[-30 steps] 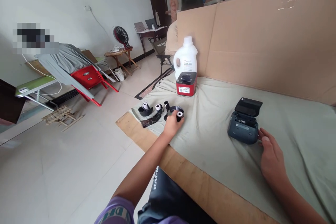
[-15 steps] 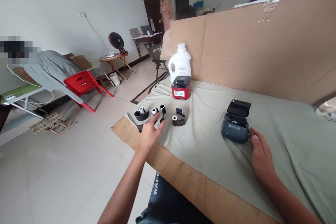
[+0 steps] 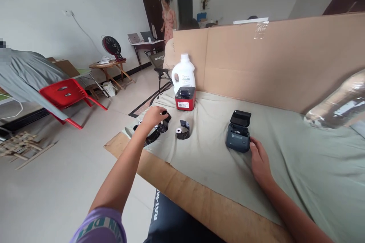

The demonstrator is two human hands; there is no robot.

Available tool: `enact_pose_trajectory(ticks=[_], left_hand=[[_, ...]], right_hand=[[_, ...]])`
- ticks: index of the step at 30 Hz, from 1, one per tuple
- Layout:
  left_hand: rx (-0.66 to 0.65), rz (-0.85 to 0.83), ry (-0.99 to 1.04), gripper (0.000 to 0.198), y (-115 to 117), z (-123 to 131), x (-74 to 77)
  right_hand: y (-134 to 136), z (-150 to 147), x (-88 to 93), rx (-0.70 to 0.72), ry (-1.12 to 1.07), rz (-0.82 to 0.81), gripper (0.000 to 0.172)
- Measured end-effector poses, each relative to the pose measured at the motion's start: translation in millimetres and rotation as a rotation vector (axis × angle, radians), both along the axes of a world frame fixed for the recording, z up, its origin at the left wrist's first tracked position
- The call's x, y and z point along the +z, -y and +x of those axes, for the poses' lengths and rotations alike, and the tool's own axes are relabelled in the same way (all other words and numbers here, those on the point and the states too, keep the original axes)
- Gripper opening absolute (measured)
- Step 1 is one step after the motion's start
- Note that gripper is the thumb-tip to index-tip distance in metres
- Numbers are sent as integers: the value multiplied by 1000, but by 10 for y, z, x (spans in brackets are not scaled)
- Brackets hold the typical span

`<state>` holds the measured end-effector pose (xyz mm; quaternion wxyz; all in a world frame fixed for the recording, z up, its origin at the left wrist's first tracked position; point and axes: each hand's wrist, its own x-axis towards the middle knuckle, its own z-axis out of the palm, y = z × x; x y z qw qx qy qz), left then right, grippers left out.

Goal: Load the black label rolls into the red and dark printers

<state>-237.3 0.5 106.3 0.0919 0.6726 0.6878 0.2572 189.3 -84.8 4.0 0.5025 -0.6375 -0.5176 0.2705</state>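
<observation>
My left hand (image 3: 153, 117) is at the far left of the cloth, thumb and fingers pinched on a small black label roll (image 3: 164, 117). Below and around that hand lie more black rolls with white cores, partly hidden by the wrist. Another label roll (image 3: 182, 130), its black strip curling loose, lies a little to the right. My right hand (image 3: 260, 157) is at the right side of a dark blue label printer (image 3: 238, 141), thumb and fingers closed against its edge. The printer's lid (image 3: 241, 118) stands raised.
A red and black box-shaped device (image 3: 185, 99) stands before a white jug (image 3: 184, 72). Cardboard (image 3: 256, 64) walls off the back, and a plastic-wrapped bundle (image 3: 336, 102) lies at right. The board's bare wooden edge (image 3: 182, 184) runs along the front. Two people are farther off.
My left hand has gone from spread fingers over the rolls to a pinch on one, moving slightly up and left. My right hand stays by the printer. The view has shifted right.
</observation>
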Motion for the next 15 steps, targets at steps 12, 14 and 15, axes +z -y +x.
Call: enact_pose_trajectory(ticks=[12,14,15], left_hand=[[-664,-258,1022,56,107,2098,-308],[-658,-275,1127,59,9,2447,-520],[-621,-249,1167,61,-24,2570,-612]], right_hand=[[-249,-106,899,408,412,157,25],[-404,-18,1058,494,539,90,23],[-490,39,1100,530,584,52,22]])
